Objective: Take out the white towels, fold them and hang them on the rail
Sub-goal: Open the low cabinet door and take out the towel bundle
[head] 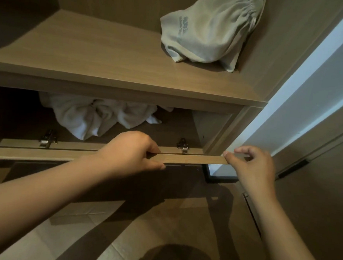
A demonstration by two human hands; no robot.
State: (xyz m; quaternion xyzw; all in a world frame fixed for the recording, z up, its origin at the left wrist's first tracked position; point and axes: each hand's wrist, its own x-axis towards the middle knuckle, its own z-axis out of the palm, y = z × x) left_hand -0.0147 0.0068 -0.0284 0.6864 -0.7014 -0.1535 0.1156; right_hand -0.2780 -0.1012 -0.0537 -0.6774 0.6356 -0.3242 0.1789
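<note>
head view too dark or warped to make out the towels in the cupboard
Head view: dim, warm light, yet the white towels show clearly, with deep shadow beside them. Head view: the wall strip at the picture's right is blown out. Head view: wide-angle bowing tilts the shelf edge; left hand and right hand on the flap look sharp.

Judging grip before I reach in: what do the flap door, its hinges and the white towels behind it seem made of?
Flap door: matte wood-grain board, likely laminate; fine grain lines run along its edge. Hinges: bright silvery metal, catching glints. White towels: soft cloth, probably terry, lying crumpled in deep rounded folds.
</note>
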